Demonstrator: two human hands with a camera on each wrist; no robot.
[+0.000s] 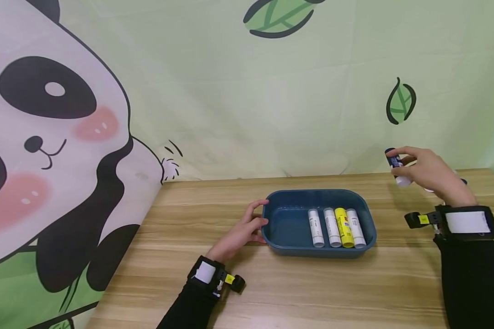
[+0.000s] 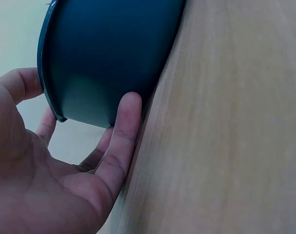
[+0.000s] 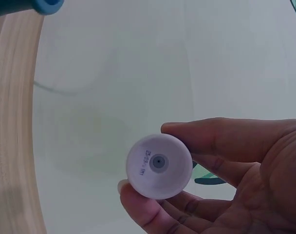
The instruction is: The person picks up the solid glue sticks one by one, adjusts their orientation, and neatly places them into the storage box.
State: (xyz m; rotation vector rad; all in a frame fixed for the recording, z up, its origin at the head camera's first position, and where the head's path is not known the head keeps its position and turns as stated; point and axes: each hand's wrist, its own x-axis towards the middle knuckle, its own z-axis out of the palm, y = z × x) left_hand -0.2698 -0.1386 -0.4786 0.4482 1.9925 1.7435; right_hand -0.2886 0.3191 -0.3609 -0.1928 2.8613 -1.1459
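My left hand (image 1: 240, 232) holds the left end of a dark blue rectangular tray (image 1: 286, 251). In the left wrist view, a finger reaches the rim while another lies against the tray's outer wall (image 2: 104, 63), low down by the table. Over the table's far right, my right hand (image 1: 432, 173) pinches a glue stick (image 1: 394, 161) between thumb and fingers. That glue stick has a dark blue upper part and a white lower end. Its round white base (image 3: 143, 178), with a small printed stamp, faces the right wrist camera. Inside the tray's right half lie three white glue sticks (image 1: 315, 228) and a yellow one (image 1: 344, 227).
Behind the right hand, a small dark-ended item (image 1: 464, 181) shows on the table, mostly covered. The wooden table (image 1: 333, 292) ends at the back against a pale green cloth (image 1: 238, 114) printed with a panda and leaves.
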